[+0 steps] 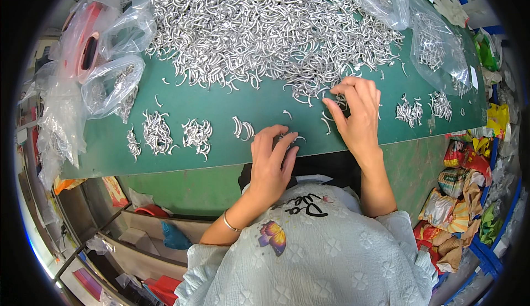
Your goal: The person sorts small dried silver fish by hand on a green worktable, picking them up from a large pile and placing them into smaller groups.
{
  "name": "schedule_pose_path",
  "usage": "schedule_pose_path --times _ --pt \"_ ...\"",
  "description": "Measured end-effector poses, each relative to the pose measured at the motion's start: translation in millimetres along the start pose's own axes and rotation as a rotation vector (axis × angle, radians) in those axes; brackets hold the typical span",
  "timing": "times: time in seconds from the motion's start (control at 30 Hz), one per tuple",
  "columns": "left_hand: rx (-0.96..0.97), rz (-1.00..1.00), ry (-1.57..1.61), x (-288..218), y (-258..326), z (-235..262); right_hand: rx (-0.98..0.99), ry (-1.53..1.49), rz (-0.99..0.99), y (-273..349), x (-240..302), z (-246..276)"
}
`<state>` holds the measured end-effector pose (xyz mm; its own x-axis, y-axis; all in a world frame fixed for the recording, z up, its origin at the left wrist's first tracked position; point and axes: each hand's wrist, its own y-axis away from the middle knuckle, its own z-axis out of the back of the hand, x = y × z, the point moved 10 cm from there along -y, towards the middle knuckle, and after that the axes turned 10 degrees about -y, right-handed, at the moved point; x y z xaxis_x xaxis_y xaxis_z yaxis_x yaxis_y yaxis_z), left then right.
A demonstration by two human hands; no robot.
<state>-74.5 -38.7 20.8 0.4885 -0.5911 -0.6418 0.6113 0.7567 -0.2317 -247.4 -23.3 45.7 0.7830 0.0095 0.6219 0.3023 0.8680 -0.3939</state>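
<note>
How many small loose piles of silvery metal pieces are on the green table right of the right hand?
2: one small loose silvery metal pile nearer the right hand, and a second silvery metal pile just farther right. The clear plastic bag beyond might hide more.

Black lettering (pixel 305 205) marks the pale shirt (pixel 331 251); bag print (pixel 446 209) unclear.
</note>
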Motion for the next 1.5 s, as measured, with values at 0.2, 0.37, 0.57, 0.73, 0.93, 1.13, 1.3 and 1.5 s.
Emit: schedule_pose_path --times 0.2,0.37,0.57,0.73,0.93,1.13,1.3,1.5 --pt "0.007 0.025 0.060 3.4 2.0 1.4 0.071 0.028 -0.011 -2.1 4.6 -9.9" --pt "0.003 0.006 0.041 4.1 7.4 13.6 0.147 -0.095 0.029 0.6 27.3 -12.7" --pt "-0.034 0.220 0.419 18.7 37.2 29.7 0.405 -0.203 0.118 14.9 53.6 -46.9" --pt "0.671 0.662 1.098 36.8 95.5 -62.5 0.377 -0.242 0.119 15.7 54.4 -44.5" --pt "0.504 0.766 2.151 34.7 79.6 -107.3 0.430 -0.297 0.066 38.1 71.0 -65.9" --pt "0.444 0.846 2.383 33.9 76.6 -117.5 0.482 -0.316 0.164 60.2 79.7 -70.8" --pt "0.467 1.013 2.413 48.7 97.2 -137.1 0.619 -0.435 0.323 76.0 95.7 -65.7" --pt "0.474 1.126 1.480 65.7 105.2 -91.1 0.416 -0.550 0.291 59.1 86.8 -44.1"
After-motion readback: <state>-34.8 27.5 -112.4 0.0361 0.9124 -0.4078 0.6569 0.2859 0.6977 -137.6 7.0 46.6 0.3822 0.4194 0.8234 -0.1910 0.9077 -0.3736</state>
